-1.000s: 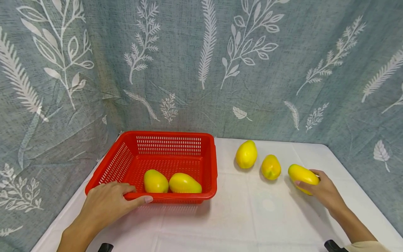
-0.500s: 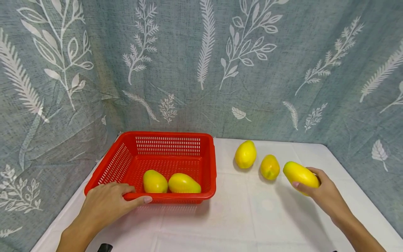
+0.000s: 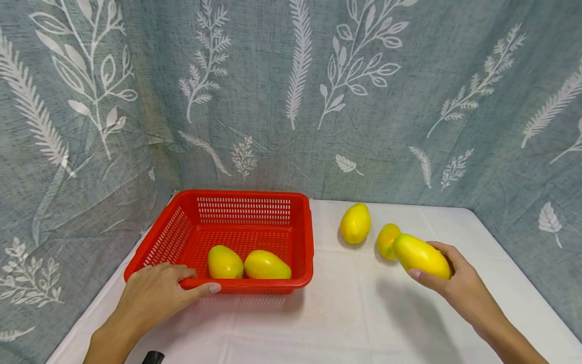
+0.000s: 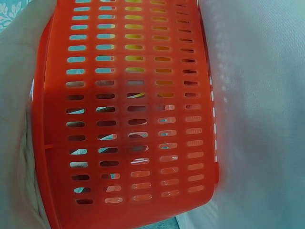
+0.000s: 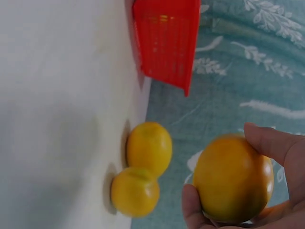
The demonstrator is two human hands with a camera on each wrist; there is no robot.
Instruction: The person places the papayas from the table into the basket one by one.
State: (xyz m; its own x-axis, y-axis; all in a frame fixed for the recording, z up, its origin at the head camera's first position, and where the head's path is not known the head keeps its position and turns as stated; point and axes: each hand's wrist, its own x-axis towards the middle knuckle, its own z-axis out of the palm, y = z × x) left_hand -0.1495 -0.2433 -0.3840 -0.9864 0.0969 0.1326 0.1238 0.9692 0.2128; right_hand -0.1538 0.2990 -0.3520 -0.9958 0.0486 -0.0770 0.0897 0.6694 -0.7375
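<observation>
My right hand [image 3: 459, 278] holds a yellow mango [image 3: 422, 257] with a greenish tip, raised off the table; its shadow falls below. In the right wrist view, thumb and fingers wrap around that mango [image 5: 233, 181]. My left hand [image 3: 152, 288] grips the near rim of a red plastic basket [image 3: 302, 242] at its left part, thumb along the outside. Inside the basket lie two mangoes, a left one [image 3: 225, 262] and a right one [image 3: 267, 265]. The left wrist view shows the basket's slotted wall [image 4: 119, 124] close up, beside the hand [image 4: 16, 119].
Two more mangoes lie on the white tablecloth [image 3: 345, 313] right of the basket: a far one [image 3: 355, 223] and a nearer one [image 3: 386, 241], partly hidden by the held mango. A grey-green leaf-patterned curtain [image 3: 263, 101] bounds the back and both sides.
My right hand has lifted the mango off the table and carried it leftward, partly in front of another mango. The left hand and basket stay in place.
</observation>
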